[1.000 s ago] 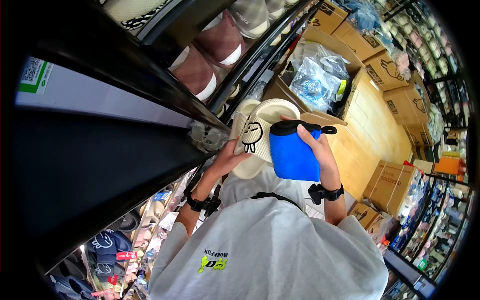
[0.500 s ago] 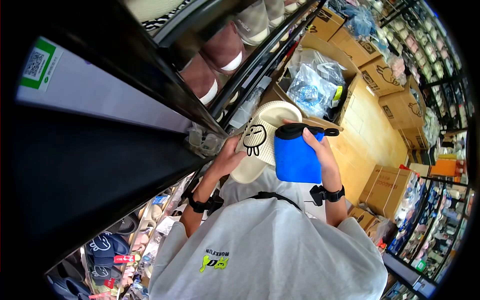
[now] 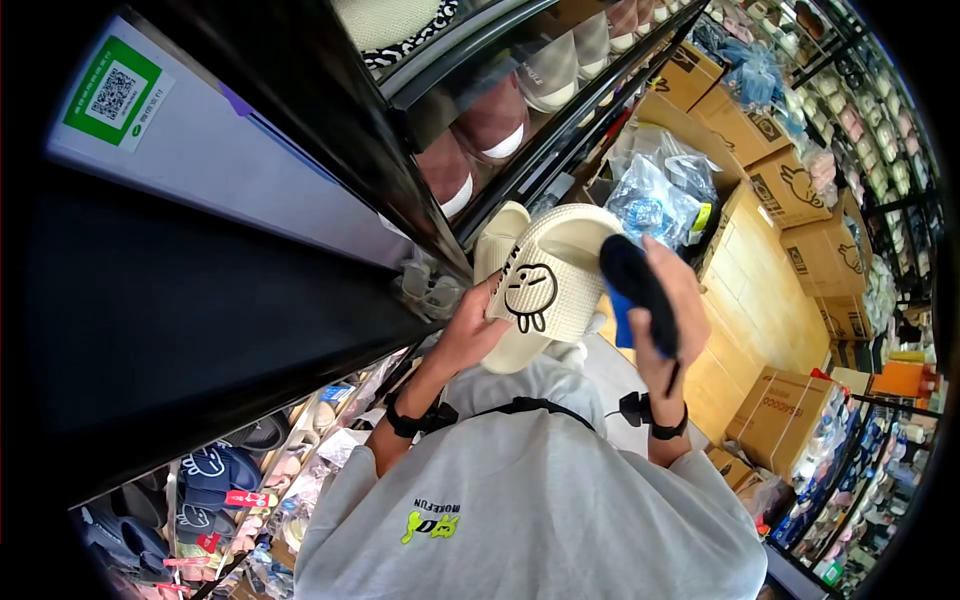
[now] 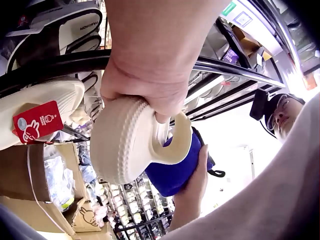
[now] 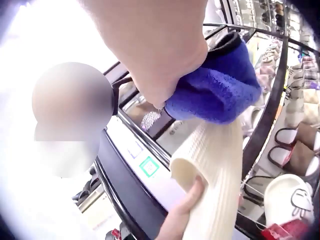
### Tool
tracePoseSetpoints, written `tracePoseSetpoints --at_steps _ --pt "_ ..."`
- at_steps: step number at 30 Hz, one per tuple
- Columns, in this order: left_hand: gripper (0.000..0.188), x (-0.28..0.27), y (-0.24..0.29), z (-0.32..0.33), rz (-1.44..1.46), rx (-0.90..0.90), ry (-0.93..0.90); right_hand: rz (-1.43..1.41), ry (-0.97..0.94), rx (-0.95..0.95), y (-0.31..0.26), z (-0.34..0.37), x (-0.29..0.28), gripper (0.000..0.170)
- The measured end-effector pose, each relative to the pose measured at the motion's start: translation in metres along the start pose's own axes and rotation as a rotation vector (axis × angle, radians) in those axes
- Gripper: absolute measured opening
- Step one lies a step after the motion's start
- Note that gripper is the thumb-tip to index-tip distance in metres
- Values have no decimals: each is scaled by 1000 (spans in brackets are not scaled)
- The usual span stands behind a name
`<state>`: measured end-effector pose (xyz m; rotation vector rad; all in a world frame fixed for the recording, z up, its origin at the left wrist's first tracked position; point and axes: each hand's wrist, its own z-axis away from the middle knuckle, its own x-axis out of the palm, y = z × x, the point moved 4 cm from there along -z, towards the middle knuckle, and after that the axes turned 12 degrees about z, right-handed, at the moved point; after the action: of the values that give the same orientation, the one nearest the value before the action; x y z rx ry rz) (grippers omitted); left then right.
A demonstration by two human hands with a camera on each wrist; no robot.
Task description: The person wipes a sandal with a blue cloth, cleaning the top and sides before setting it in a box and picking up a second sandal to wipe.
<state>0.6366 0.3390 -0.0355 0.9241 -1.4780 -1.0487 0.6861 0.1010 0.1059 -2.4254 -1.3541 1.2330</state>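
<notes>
Cream slippers (image 3: pixel 560 290) with a black rabbit outline are gripped by my left hand (image 3: pixel 472 328), its thumb on the front one's strap. In the left wrist view the slipper (image 4: pixel 117 140) hangs from that hand (image 4: pixel 147 87). My right hand (image 3: pixel 675 310) holds a blue cloth piece with a black edge (image 3: pixel 640 290), turned nearly edge-on beside the slipper's toe end. The right wrist view has the blue fuzzy cloth (image 5: pixel 220 92) bunched under the right hand (image 5: pixel 155 60), next to the ribbed strap (image 5: pixel 220 165).
A black-framed shelf with maroon slippers (image 3: pixel 492 120) stands beyond the left hand. An open carton (image 3: pixel 735 165) of plastic-bagged goods is at the upper right, more cartons (image 3: pixel 785 420) along the floor (image 3: pixel 760 290). Navy slippers (image 3: pixel 215 475) lie at lower left.
The right hand has turned and moved rightward, so the blue cloth shows its black edge instead of its broad face. The slippers have shifted slightly right in view, exposing more of the front strap.
</notes>
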Motion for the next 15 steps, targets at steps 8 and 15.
tracePoseSetpoints --at_steps 8,15 --pt "62 0 14 2 18 -4 -9 190 -53 -430 -36 23 34 50" --pt "65 -10 6 4 -120 -38 -37 152 -78 -238 -26 12 39 59"
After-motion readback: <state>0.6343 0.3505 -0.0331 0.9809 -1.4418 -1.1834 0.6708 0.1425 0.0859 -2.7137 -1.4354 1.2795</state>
